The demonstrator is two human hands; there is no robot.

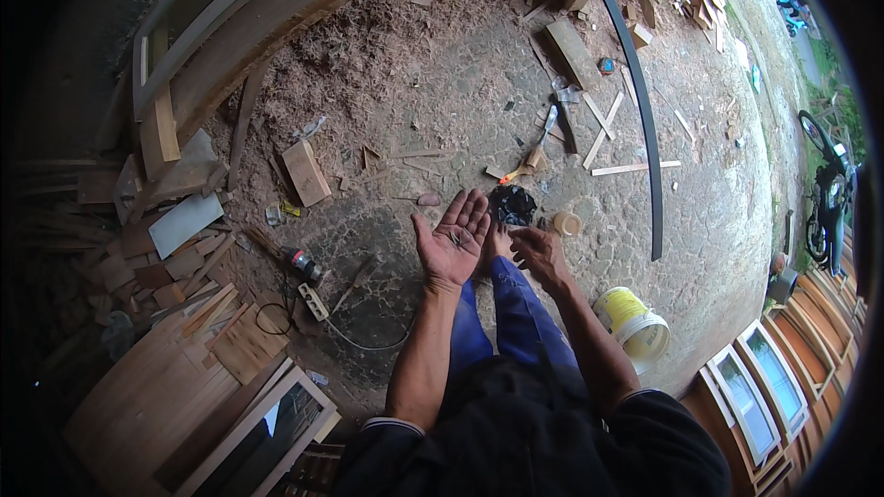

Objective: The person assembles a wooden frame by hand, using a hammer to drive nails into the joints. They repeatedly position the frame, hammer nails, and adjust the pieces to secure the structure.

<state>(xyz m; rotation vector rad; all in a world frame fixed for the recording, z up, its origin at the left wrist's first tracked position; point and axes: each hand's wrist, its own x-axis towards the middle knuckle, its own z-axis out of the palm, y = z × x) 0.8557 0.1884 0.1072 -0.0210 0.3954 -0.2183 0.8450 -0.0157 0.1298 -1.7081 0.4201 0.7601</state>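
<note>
My left hand [451, 244] is held out palm up, with its fingers stretched and slightly spread. On its palm lie several thin grey metal pieces [458, 238] that look like small nails or screws. Just to the right is my right hand [543, 260], back upward, its fingers bent in toward the thumb. Whatever its fingertips hold, if anything, is too small to make out. A crumpled black plastic bag [513, 205] lies on the ground by my feet, beyond the hands. Beside it stands a small tan cup [567, 224].
A chisel-like tool [539, 147] and a wooden block [306, 173] lie ahead. A power tool [302, 262] and power strip [313, 302] are at left, near stacked boards [157, 387]. At right are a tipped bucket [635, 327] and a long black strip [645, 120]. Wood shavings [359, 64] cover the far ground.
</note>
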